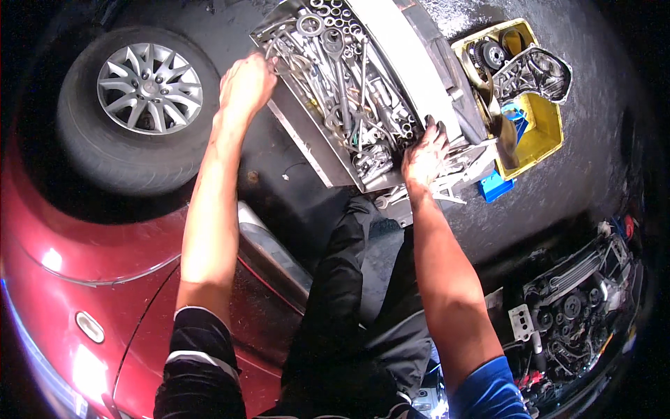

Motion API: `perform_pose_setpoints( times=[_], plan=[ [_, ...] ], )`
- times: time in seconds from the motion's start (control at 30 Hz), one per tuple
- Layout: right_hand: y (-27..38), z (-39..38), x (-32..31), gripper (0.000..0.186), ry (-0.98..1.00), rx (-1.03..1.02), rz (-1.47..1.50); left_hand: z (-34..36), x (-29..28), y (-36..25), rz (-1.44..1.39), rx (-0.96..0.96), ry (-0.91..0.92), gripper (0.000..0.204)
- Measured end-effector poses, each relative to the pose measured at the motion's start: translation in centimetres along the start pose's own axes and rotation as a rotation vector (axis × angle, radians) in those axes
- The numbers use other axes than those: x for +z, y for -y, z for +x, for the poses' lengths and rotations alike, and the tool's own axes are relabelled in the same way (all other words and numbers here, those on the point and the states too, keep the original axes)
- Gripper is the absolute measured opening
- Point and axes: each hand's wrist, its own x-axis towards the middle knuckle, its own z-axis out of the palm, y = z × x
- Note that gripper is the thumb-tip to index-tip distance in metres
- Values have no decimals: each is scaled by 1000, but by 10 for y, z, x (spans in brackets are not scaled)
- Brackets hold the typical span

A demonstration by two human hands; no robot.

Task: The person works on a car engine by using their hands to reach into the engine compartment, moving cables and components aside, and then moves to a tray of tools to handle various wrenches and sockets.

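Note:
A metal tool drawer (304, 124) full of wrenches, sockets and ratchets lies before me, pulled out below a white cabinet top (399, 57). At its far left corner, my left hand (249, 82) is closed on the rim, fingertips partly hidden. My right hand (426, 159) touches the right side near the front corner, its dark-stained fingers stretched out and slightly apart. Among the tools inside are a large ratchet-like tool (333, 45) and rows of ring-shaped sockets (338, 15). Several open-ended wrenches (447, 190) lie just beyond the drawer, by my right wrist.
A wheel with a silver rim (149, 89) stands at left, against a red car body panel (77, 279). Yellow containers (541, 133) with engine parts and a metal cover (534, 73) sit on the dark floor at right. An exposed engine (572, 307) is at lower right.

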Motion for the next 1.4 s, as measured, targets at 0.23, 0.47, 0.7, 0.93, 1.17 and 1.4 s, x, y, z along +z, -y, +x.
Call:
perform_pose_setpoints(
  times=[0.23,0.47,0.7,0.93,1.17,1.4],
  plan=[
    [2,-2,-3,69,1,-9,20,-43,52,-42,-55,5,-444,40],
    [1,-1,-5,68,6,11,-15,-37,93,-107,-478,-111,-9,51],
    [1,-1,-1,64,-24,-14,34,-22,118,-90,-495,-316,112,46],
    [-3,-2,-1,58,-61,-10,31,-56,77,-64,-616,-315,165,47],
    [0,-1,0,63,-76,-19,86,-62,83,-56,-263,-239,-257,31],
    [2,-2,-3,74,-21,-19,70,-70,87,-80,-570,-169,-97,20]
  ],
)
